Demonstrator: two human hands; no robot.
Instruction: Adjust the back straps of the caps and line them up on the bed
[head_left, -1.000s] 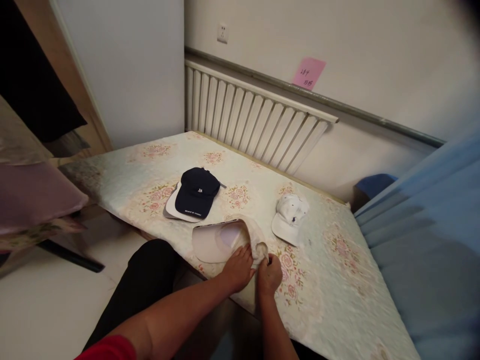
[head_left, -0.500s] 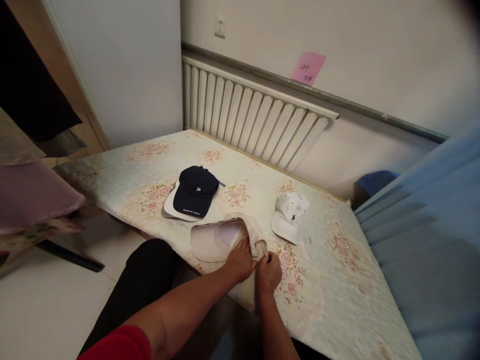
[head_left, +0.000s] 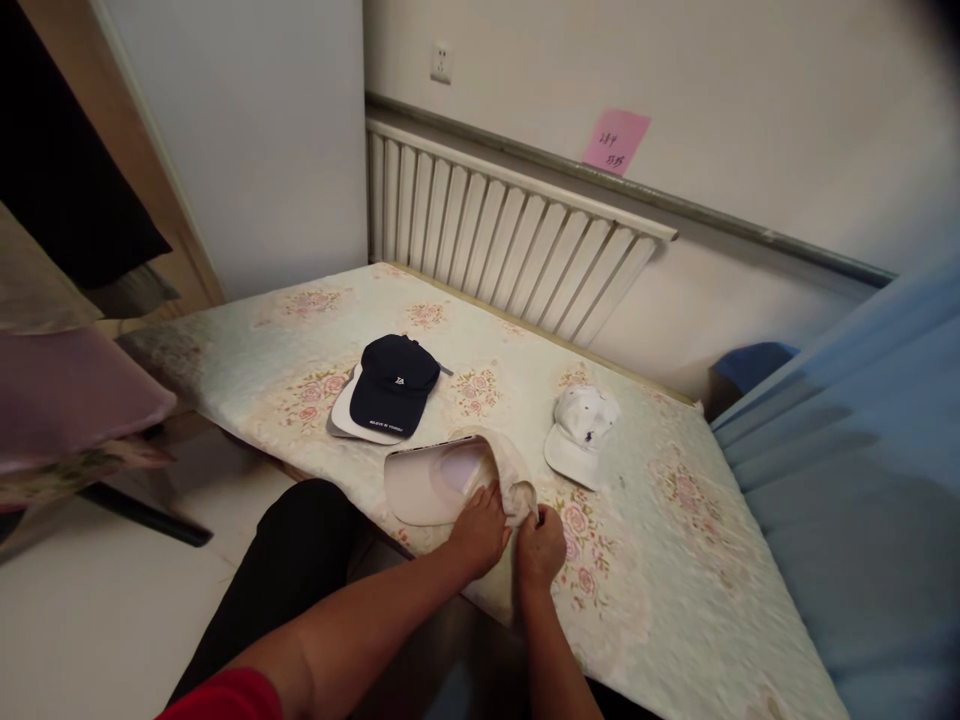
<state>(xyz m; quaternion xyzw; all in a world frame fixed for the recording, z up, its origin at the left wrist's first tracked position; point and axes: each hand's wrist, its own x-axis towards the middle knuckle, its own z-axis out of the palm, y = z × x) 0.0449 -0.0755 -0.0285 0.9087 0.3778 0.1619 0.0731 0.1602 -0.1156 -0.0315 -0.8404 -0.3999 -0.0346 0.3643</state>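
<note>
A beige cap [head_left: 450, 477] lies upside down at the near edge of the flowered mattress [head_left: 675, 560], its brim pointing left. My left hand [head_left: 480, 535] presses on the cap's back edge with fingers curled over the cloth. My right hand [head_left: 538, 550] pinches the cap's rear strap just beside it. A navy cap [head_left: 394, 385] rests on top of a white cap [head_left: 346, 415] farther back on the left. Another white cap [head_left: 579, 432] lies to the right.
A white radiator [head_left: 510, 245] runs along the back wall under a pink note [head_left: 616, 142]. Blue cloth [head_left: 862, 480] covers the right side. A pink cushion [head_left: 75, 395] sits at the left. My dark trouser leg [head_left: 292, 570] is below the mattress edge.
Both hands stay on the beige cap's back; only small finger shifts and a slight camera move show.
</note>
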